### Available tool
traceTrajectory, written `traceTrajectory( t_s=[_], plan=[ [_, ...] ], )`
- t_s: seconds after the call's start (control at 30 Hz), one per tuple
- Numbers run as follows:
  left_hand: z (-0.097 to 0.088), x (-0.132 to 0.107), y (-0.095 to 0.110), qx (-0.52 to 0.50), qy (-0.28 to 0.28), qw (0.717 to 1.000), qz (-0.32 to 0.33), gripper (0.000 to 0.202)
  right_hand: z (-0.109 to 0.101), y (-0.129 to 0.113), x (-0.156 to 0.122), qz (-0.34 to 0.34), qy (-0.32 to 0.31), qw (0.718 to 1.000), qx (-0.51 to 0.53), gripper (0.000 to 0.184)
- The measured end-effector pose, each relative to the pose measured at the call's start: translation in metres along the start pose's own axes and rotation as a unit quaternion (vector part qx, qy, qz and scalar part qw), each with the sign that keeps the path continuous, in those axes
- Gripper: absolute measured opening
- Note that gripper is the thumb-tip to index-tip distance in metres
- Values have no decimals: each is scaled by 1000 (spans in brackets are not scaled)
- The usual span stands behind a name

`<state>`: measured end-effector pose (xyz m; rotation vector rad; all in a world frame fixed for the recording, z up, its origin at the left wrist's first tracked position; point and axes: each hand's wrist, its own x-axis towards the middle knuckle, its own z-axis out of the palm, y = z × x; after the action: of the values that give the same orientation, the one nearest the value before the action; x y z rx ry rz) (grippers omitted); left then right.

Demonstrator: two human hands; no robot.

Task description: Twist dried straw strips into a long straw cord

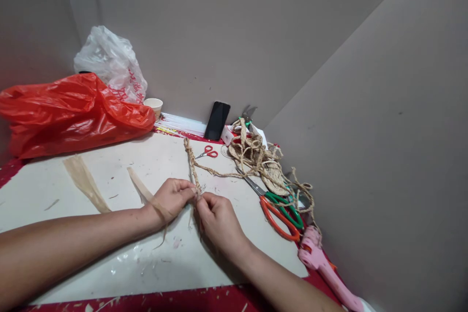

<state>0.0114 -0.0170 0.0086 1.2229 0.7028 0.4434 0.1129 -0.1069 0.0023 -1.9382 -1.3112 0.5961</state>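
Both hands meet near the middle of a white board. My left hand pinches the lower end of a braided straw cord between thumb and finger. From the right, my right hand grips the same end, fingertips almost touching the left ones. The cord rises away from the hands, bends at its top, and a thinner strand runs right toward a tangle. A thin tan strip of dried husk lies partly across my left wrist. Another, wider husk strip rests farther left. Exact finger contact is partly hidden.
Small red scissors lie behind the cord. To the right are large scissors, a heap of braided cord and a pink glue gun. A phone, paper cup and red plastic bag stand along the back.
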Motion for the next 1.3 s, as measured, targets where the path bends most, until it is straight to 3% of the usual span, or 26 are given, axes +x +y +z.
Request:
traceTrajectory(
  t_s=[0.4, 0.6, 0.7, 0.77, 0.8, 0.9, 1.03, 1.1, 1.3],
  plan=[
    [-1, -2, 0, -64, 71, 995, -18, 7, -1, -23, -1, -46, -23, 984, -170, 33],
    [-2, -2, 3, -81, 56, 994, -45, 13, -21, -33, -20, -112, -126, 956, -240, 35],
    [-5, -1, 3, -71, 27, 995, -67, 17, -43, -29, -14, -74, -31, 986, -143, 42],
    [-7, 1, 3, -70, 7, 995, -75, 20, -51, -20, -3, -52, 41, 997, -37, 37],
    [-8, 2, 3, -76, -1, 994, -76, 20, -51, -15, 3, -42, 48, 998, 21, 34],
    [-8, 3, 2, -105, -16, 992, -68, 17, -38, -3, 18, 10, -60, 978, 201, 38],
    [-8, 3, 1, -119, -30, 991, -62, 16, -18, -1, 25, 84, -252, 889, 372, 32],
    [-9, 3, 1, -112, -12, 991, -66, 19, -17, -1, 26, 126, -289, 859, 403, 32],
    [-10, 3, 0, -60, 23, 996, -56, 24, -22, 8, 31, 177, -348, 815, 429, 32]
  ],
)
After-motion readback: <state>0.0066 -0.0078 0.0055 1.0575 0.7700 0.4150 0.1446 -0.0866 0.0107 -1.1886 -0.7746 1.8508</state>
